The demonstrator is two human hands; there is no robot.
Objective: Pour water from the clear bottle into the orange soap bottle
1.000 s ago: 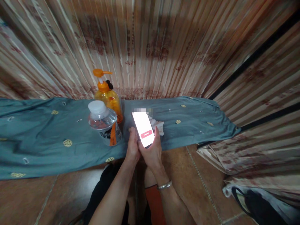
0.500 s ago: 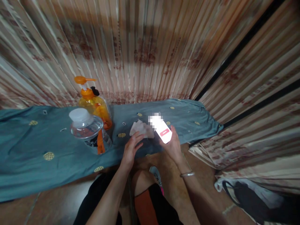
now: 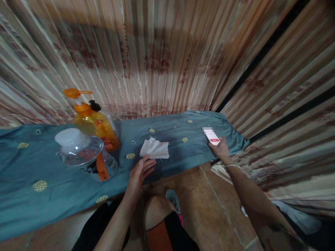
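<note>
My right hand point(image 3: 220, 149) grips the lower end of a phone point(image 3: 212, 136) with a lit screen, low over the right part of the cloth-covered table. The fingers of my left hand point(image 3: 140, 170) are spread, and its fingertips lie at the lower left edge of a white cloth point(image 3: 155, 148). Nothing is held in that hand. The cloth is flat on the blue-green table cover point(image 3: 180, 153), between my two hands.
Left of my left hand stand a large clear bottle with a white cap point(image 3: 78, 150) and an orange pump bottle point(image 3: 95, 123). Pleated curtains point(image 3: 157, 62) hang behind and to the right. Below are my knees and a grey shoe point(image 3: 172, 199).
My right hand has carried the phone to the right, away from the white cloth, which now shows fully. My left hand has shifted slightly down and left in view, as have the bottles.
</note>
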